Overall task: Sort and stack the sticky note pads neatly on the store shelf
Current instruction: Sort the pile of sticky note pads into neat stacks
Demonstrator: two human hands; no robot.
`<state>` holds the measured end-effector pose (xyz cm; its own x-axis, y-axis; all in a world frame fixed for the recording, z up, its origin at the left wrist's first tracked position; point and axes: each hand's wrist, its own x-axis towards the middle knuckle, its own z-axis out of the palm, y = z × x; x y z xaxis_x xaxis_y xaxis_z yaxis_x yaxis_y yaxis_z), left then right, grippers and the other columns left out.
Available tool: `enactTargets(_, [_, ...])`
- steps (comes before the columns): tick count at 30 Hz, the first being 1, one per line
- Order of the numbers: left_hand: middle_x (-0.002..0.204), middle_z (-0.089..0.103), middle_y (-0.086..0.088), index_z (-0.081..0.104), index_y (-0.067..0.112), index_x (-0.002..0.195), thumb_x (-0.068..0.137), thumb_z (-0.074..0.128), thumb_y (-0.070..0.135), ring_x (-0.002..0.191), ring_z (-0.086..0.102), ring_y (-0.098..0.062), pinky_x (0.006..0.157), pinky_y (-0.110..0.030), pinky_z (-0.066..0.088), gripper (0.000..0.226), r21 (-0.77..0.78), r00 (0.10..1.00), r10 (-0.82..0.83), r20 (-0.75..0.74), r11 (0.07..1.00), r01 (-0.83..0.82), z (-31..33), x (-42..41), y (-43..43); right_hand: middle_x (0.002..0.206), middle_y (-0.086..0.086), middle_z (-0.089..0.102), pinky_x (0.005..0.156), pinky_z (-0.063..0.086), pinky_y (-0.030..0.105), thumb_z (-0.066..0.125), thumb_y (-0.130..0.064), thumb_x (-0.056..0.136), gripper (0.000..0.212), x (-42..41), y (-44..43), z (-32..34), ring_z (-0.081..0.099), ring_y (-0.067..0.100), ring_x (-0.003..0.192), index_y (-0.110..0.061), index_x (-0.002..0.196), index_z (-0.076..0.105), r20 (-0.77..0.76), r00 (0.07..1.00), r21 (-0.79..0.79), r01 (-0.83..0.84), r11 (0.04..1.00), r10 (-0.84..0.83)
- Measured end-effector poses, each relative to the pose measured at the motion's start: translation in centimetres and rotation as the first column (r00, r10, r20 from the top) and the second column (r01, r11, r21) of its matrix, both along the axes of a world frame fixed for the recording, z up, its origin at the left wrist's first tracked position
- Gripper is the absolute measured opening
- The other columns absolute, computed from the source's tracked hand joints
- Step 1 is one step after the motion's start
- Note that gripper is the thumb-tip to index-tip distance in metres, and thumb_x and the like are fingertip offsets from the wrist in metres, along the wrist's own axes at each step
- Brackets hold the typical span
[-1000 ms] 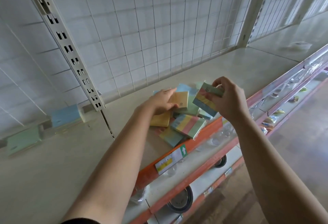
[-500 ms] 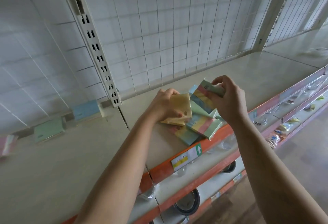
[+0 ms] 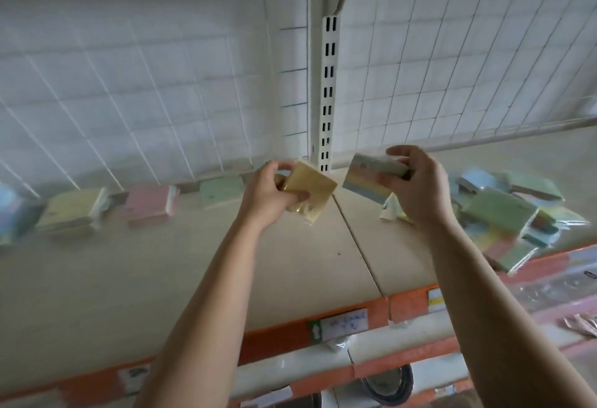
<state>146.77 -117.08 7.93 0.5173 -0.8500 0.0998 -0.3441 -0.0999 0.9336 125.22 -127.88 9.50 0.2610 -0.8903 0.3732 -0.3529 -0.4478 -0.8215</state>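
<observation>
Now both hands hold sticky note pads above the shelf [image 3: 145,278].
Centre frame, the left hand [image 3: 274,196] grips a yellow pad [image 3: 311,191], thumb across its face, while the right hand [image 3: 418,188] pinches a striped pad [image 3: 363,181] by its upper edge; the two pads are near each other but apart, before the slotted upright [image 3: 328,94]. At left, a yellowish stack [image 3: 69,212], pink stack [image 3: 148,202] and green stack [image 3: 221,188] line the shelf's back edge. At right lies a loose heap [image 3: 504,217].
</observation>
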Motion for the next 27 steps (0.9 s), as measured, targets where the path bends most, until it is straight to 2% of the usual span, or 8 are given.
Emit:
enactTargets(3, [0.076, 0.071, 0.000, 0.064, 0.022, 0.084, 0.064, 0.082, 0.007, 0.064, 0.063, -0.013, 0.058, -0.027, 0.049, 0.031, -0.019, 0.999, 0.038, -0.031, 0.999, -0.039, 0.0, 3.4, 3.3, 0.084, -0.006, 0.067, 0.068, 0.049, 0.027, 0.077, -0.017, 0.072, 0.026, 3.7, 1.8, -0.4, 0.062, 0.014, 0.078, -0.023, 0.095, 0.068, -0.007, 0.999, 0.012, -0.053, 0.999, 0.053])
enactTargets(8, [0.077, 0.064, 0.007, 0.064, 0.031, 0.082, 0.072, 0.078, 0.010, 0.066, 0.056, -0.007, 0.057, -0.021, 0.046, 0.028, -0.033, 0.999, 0.053, 0.001, 0.998, -0.053, -0.3, 8.1, 8.1, 0.077, -0.003, 0.068, 0.062, 0.044, 0.010, 0.077, -0.011, 0.072, 0.024, 9.4, 5.2, -0.9, 0.059, 0.000, 0.066, -0.023, 0.091, 0.071, 0.021, 0.976, 0.085, -0.216, 0.973, 0.215])
enactTargets(11, [0.091, 0.062, -0.001, 0.062, 0.032, 0.093, 0.079, 0.074, 0.017, 0.076, 0.060, -0.017, 0.057, -0.031, 0.053, 0.024, -0.006, 0.999, 0.050, -0.018, 0.999, -0.050, -0.8, 10.3, 10.4, 0.082, 0.007, 0.070, 0.069, 0.049, 0.028, 0.073, -0.009, 0.075, 0.025, 12.1, 7.1, -1.2, 0.065, 0.018, 0.074, -0.032, 0.083, 0.065, 0.004, 0.945, 0.114, -0.326, 0.938, 0.328])
enactTargets(14, [0.094, 0.056, -0.010, 0.058, 0.026, 0.100, 0.082, 0.072, 0.016, 0.077, 0.062, -0.026, 0.052, -0.038, 0.056, 0.024, 0.023, 0.997, 0.063, -0.052, 0.998, -0.062, -1.1, 12.0, 12.4, 0.076, 0.003, 0.069, 0.062, 0.045, 0.028, 0.061, -0.006, 0.084, 0.024, 14.3, 8.7, -1.5, 0.062, 0.017, 0.067, -0.030, 0.084, 0.059, -0.046, 0.916, 0.097, -0.392, 0.915, 0.398])
enactTargets(17, [0.093, 0.058, -0.007, 0.052, 0.020, 0.090, 0.078, 0.075, 0.017, 0.073, 0.061, -0.023, 0.045, -0.034, 0.053, 0.027, 0.006, 0.990, 0.130, -0.049, 0.991, -0.130, -1.2, 13.7, 14.4, 0.080, 0.011, 0.066, 0.060, 0.043, 0.029, 0.050, -0.011, 0.087, 0.017, 16.5, 10.6, -1.6, 0.059, 0.026, 0.069, -0.026, 0.091, 0.056, -0.102, 0.880, 0.116, -0.452, 0.884, 0.463])
enactTargets(21, [0.085, 0.060, -0.003, 0.048, 0.019, 0.074, 0.075, 0.078, 0.014, 0.064, 0.059, -0.019, 0.042, -0.030, 0.048, 0.030, -0.023, 0.981, 0.189, -0.048, 0.981, -0.191, -1.2, 16.2, 16.8, 0.087, 0.011, 0.065, 0.068, 0.048, 0.038, 0.043, -0.021, 0.085, 0.018, 19.3, 12.8, -1.8, 0.060, 0.031, 0.082, -0.021, 0.100, 0.052, -0.134, 0.851, 0.150, -0.489, 0.859, 0.508])
enactTargets(25, [0.074, 0.059, 0.002, 0.053, 0.020, 0.071, 0.074, 0.078, 0.011, 0.058, 0.055, -0.016, 0.045, -0.029, 0.047, 0.027, -0.058, 0.962, 0.265, -0.061, 0.961, -0.269, -1.3, 18.7, 19.3, 0.082, -0.004, 0.060, 0.040, 0.046, 0.031, 0.043, -0.006, 0.093, 0.019, 22.2, 14.8, -2.2, 0.058, 0.023, 0.069, -0.019, 0.106, 0.047, -0.083, 0.885, 0.238, -0.429, 0.871, 0.459])
enactTargets(27, [0.077, 0.058, 0.000, 0.056, 0.022, 0.077, 0.070, 0.080, 0.009, 0.060, 0.056, -0.016, 0.048, -0.031, 0.050, 0.028, -0.050, 0.956, 0.278, -0.091, 0.958, -0.283, -1.2, 19.9, 20.8, 0.083, 0.003, 0.062, 0.035, 0.044, 0.028, 0.055, -0.014, 0.093, 0.025, 23.4, 15.9, -2.1, 0.058, 0.020, 0.063, -0.016, 0.113, 0.040, -0.033, 0.884, 0.350, -0.427, 0.834, 0.467])
